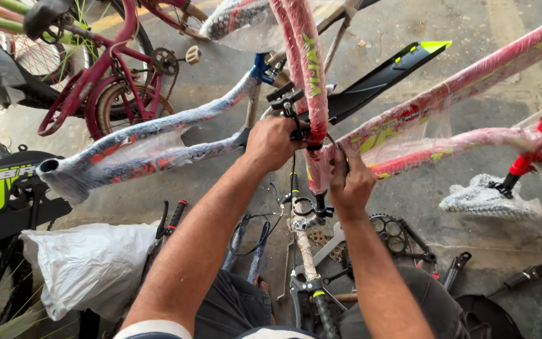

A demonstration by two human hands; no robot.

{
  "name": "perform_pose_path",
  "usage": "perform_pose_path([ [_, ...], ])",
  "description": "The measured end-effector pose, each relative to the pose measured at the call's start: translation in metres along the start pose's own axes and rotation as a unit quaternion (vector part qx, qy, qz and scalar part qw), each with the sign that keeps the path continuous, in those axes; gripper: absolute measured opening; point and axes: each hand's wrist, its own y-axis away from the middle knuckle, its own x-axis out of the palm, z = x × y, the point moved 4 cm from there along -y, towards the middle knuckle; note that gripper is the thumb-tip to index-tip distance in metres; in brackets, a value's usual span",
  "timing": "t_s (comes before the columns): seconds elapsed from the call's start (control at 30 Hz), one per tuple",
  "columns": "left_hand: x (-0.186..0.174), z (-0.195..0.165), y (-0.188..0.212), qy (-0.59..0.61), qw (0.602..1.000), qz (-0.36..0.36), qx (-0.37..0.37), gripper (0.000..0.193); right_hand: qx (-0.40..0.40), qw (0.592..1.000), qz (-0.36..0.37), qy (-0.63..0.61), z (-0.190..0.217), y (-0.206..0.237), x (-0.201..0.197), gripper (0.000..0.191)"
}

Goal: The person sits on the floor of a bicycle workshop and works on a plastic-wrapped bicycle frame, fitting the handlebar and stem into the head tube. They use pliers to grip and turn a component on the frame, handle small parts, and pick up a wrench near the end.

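Note:
A red bicycle frame (472, 75) wrapped in clear plastic lies across the view, its stays (308, 56) running up to the top. My left hand (271, 143) grips a black brake part (290, 103) clamped on the stays. Just to the right, my right hand (350, 182) pinches a thin cable at the frame junction (318, 166). A black mudguard with a yellow-green tip (384, 75) sticks out behind the stays.
A blue plastic-wrapped frame (139, 147) lies at left, a maroon bicycle (105, 75) behind it. On the floor sit a white bag (86, 263), handlebar grips (177, 213), a chainring (390, 229), pliers (312, 298) and loose parts. A wrapped saddle (490, 198) sits at right.

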Motion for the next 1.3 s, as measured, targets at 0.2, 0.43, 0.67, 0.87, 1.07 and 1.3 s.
perform_pose_path([
  [0.2,-0.009,-0.008,0.004,0.001,0.999,-0.028,0.024,0.036,0.105,0.986,-0.027,-0.125,-0.025,0.022,0.022,0.028],
  [0.43,-0.01,-0.009,0.004,0.008,1.0,-0.008,0.005,0.037,0.129,0.98,-0.017,-0.152,-0.024,0.022,0.029,0.029],
  [0.67,-0.006,-0.007,0.004,0.008,1.0,-0.009,0.013,0.033,0.01,0.981,0.105,0.161,0.013,-0.067,0.01,0.019],
  [0.87,-0.004,-0.004,0.003,-0.007,1.0,-0.014,0.011,0.033,-0.009,0.993,0.046,0.111,0.021,-0.054,-0.009,0.02],
  [1.07,-0.006,-0.007,0.004,0.023,1.0,-0.009,0.013,0.034,0.076,0.993,0.001,-0.089,-0.022,0.006,0.016,0.026],
  [1.3,-0.007,-0.005,0.003,0.004,1.0,-0.014,0.012,0.034,0.07,0.995,0.047,-0.056,-0.016,-0.004,0.013,0.028],
])
